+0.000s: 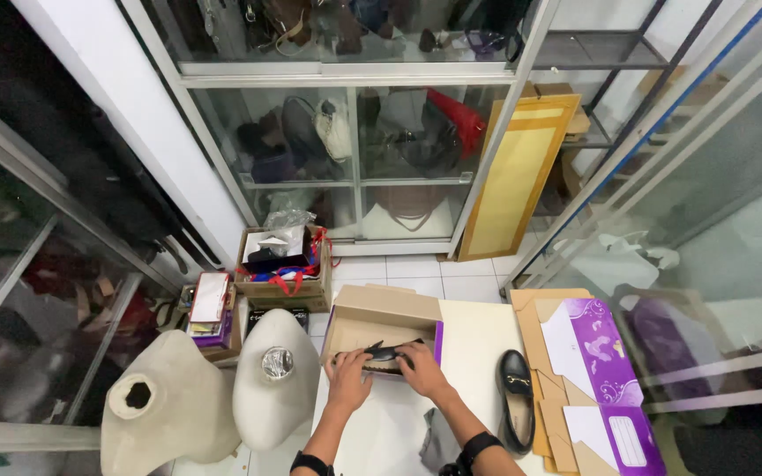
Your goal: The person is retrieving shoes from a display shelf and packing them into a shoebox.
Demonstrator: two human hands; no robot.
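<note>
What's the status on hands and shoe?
Both hands, left and right, on black shoe over open box. Second shoe on table, apart. Nothing blocking.

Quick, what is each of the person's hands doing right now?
Left hand: closed on one end of a black shoe at the open cardboard shoebox.
Right hand: gripping the same shoe's other end.

You are in a shoe-and-bag shop's packing corner. The glass cabinet (354, 150) holds handbags on its shelves. Below it, on the floor, stands a full carton (284, 286); nearer you are two bust forms (222, 388). Right of the cabinet's base, flattened shoeboxes (593, 370) lie beside a loafer (515, 397).
</note>
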